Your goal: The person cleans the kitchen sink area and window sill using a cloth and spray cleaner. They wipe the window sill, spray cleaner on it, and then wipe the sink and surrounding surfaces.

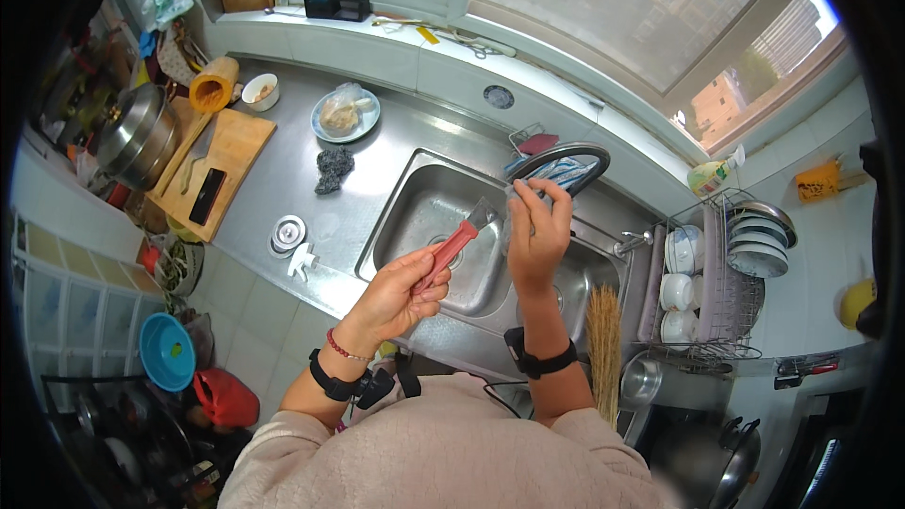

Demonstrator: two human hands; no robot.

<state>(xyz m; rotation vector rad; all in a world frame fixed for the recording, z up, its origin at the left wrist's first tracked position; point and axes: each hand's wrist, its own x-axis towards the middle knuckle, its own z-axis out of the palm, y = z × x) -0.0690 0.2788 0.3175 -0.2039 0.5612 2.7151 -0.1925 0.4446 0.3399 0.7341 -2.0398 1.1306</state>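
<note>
My left hand (404, 291) grips the red handle of a scraper-like tool (447, 256), its short flat blade pointing up and right over the left basin of the steel double sink (396, 226). Just right of the blade is my right hand (539, 237), raised over the divider between the basins, fingers bent. Something thin and greyish shows at its fingertips, too unclear to name, and part of it is hidden. Behind that hand stands the faucet with a dark curved spout (601, 155), beside a blue-and-white striped cloth (565, 171).
Left on the counter are a blue plate (377, 116) with bagged food, a steel-wool scourer (334, 170), a sink strainer (288, 234), a white spray nozzle (302, 261) and a cutting board (247, 145) bearing a knife and phone. A straw brush (603, 346) and dish rack (654, 283) stand right.
</note>
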